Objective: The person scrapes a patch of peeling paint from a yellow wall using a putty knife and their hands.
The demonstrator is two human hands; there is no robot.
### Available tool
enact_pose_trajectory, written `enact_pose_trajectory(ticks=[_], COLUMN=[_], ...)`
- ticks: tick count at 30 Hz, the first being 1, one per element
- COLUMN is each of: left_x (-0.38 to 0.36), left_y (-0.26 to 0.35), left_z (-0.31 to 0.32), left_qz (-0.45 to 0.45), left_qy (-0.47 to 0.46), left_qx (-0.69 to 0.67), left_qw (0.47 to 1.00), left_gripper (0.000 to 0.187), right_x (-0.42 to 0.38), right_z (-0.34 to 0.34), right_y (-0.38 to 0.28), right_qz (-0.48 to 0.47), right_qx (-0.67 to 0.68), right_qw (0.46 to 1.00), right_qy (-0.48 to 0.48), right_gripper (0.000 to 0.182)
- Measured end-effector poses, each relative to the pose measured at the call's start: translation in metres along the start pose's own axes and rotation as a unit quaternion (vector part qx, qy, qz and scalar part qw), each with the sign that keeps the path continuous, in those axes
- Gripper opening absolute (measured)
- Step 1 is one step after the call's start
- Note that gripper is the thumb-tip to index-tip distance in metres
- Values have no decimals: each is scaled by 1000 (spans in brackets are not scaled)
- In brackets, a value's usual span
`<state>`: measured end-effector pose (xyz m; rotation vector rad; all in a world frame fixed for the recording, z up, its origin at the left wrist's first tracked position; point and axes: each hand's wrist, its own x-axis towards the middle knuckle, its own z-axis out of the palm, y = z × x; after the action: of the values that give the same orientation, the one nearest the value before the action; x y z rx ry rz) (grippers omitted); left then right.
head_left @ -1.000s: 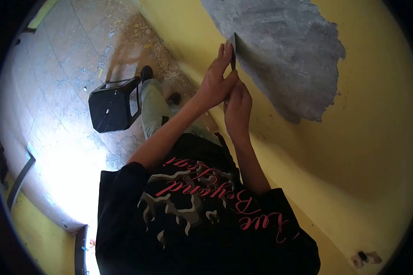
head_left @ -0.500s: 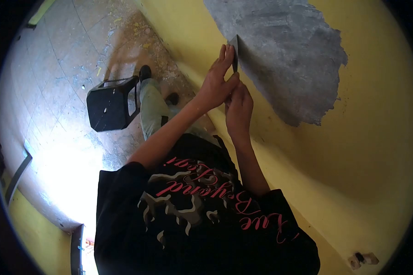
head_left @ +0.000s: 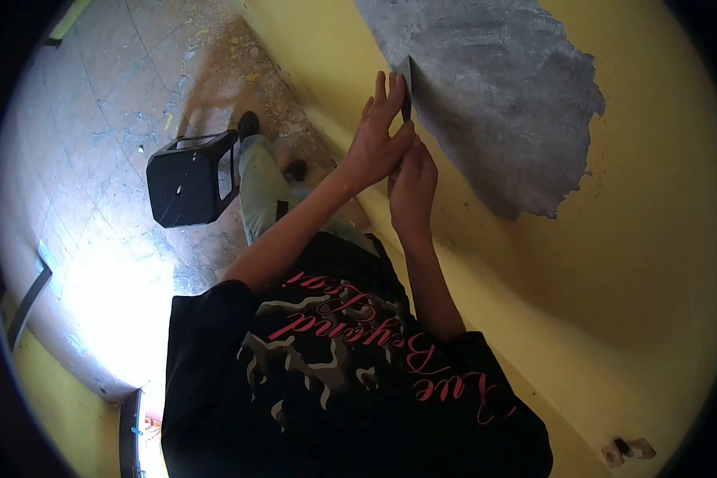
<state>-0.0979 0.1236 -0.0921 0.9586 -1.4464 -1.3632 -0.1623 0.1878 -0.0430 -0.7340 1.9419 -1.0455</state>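
Note:
A scraper (head_left: 408, 89) with a thin dark blade is held edge-on against the yellow wall, at the left border of a bare grey patch (head_left: 510, 103). My right hand (head_left: 413, 191) is closed around its handle, which the fingers mostly hide. Over the blade's near side lie the stretched fingers of my left hand (head_left: 372, 143), while its thumb crosses the handle just above my right hand. The two hands touch each other. The grey patch has ragged, chipped edges along its right and lower sides.
A black stool (head_left: 183, 187) stands on the dusty tiled floor (head_left: 80, 143), left of my legs. Flakes and debris (head_left: 251, 68) lie along the foot of the wall. A wall socket (head_left: 628, 451) sits low at the right. Bright light floods the floor at lower left.
Both hands and the scraper have shifted very slightly up and left along the patch's edge. The left fingers are spread a little more. The grip is otherwise the same.

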Motion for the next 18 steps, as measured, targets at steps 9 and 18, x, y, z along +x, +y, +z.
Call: enact_pose_trajectory(ticks=[9,18], left_x=[4,-1], left_y=[-7,-5], left_z=[4,-5], left_qz=[-24,-15], left_qy=[24,-24], left_qx=[-51,-70], left_qw=[998,997], left_gripper=[66,66], right_x=[13,-2], right_z=[1,13], right_y=[5,15], right_qz=[15,-14], right_qx=[8,11], right_qw=[1000,1000], right_qy=[-16,18], right_gripper=[38,28])
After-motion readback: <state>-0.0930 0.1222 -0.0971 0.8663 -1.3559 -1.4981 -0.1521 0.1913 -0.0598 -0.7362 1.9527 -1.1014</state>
